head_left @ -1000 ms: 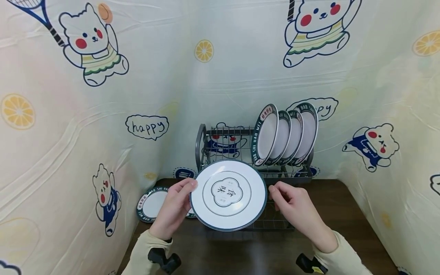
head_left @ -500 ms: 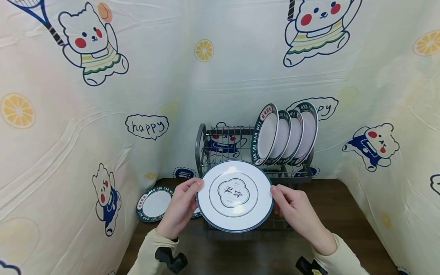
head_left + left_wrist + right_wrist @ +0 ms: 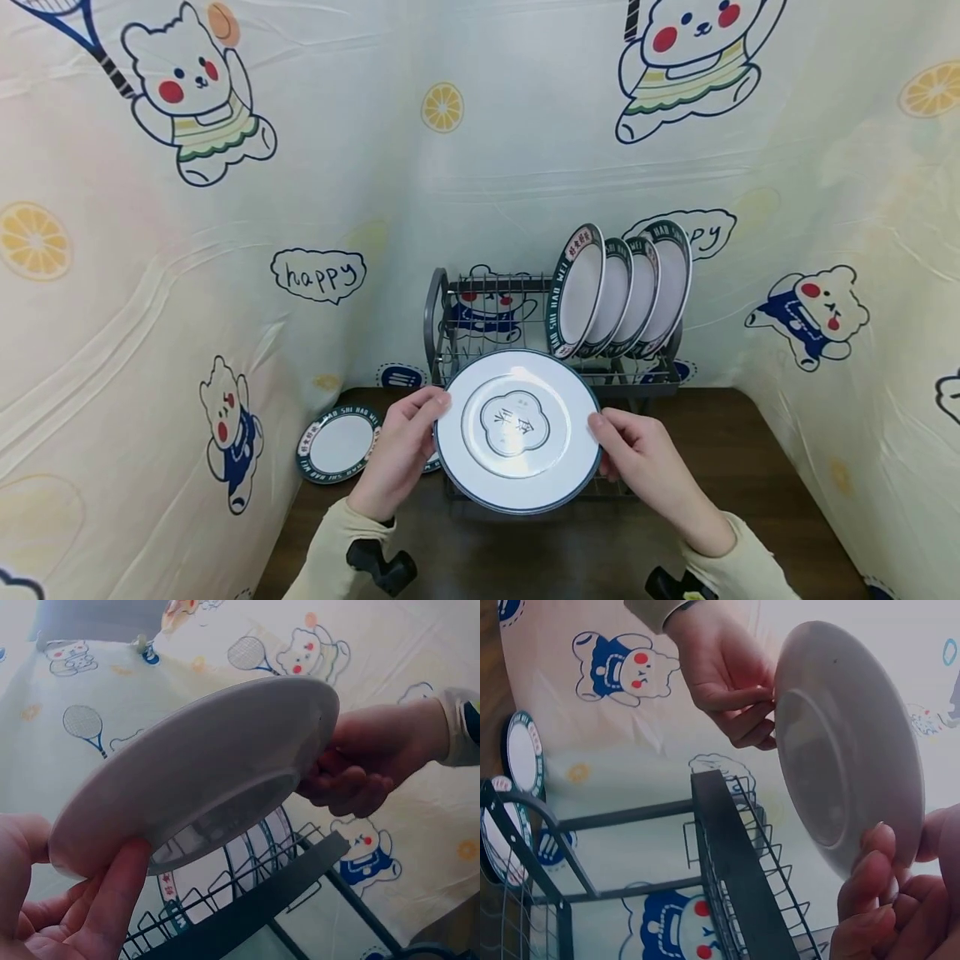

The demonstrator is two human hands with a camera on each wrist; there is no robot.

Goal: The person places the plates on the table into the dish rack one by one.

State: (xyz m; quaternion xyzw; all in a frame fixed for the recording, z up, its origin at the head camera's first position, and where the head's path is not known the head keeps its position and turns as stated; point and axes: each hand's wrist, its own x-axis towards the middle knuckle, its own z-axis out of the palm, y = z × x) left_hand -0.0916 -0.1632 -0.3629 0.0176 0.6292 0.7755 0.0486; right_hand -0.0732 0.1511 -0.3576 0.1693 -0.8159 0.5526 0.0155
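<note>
A round white plate (image 3: 517, 487) with a thin dark rim and a printed mark at its centre is held tilted between both hands, in front of the rack. My left hand (image 3: 397, 454) grips the left edge, thumb on the near face. At the right edge my right hand (image 3: 645, 458) pinches it, thumb in front and fingers behind. In the left wrist view the other face of the plate (image 3: 217, 750) shows a raised ring. The right wrist view also shows the plate (image 3: 855, 742) with fingers on opposite edges.
Behind stands a dark two-tier wire dish rack (image 3: 437, 325), with several green-rimmed plates (image 3: 577, 292) upright at its upper right. On the brown table (image 3: 720, 442), one green-rimmed plate (image 3: 339, 443) lies at left; another (image 3: 432, 463) is mostly hidden. A patterned curtain surrounds the table.
The left hand and plate have shifted to the right. A second ago the right hand was at or just off the plate's edge; its thumb now lies over the near face.
</note>
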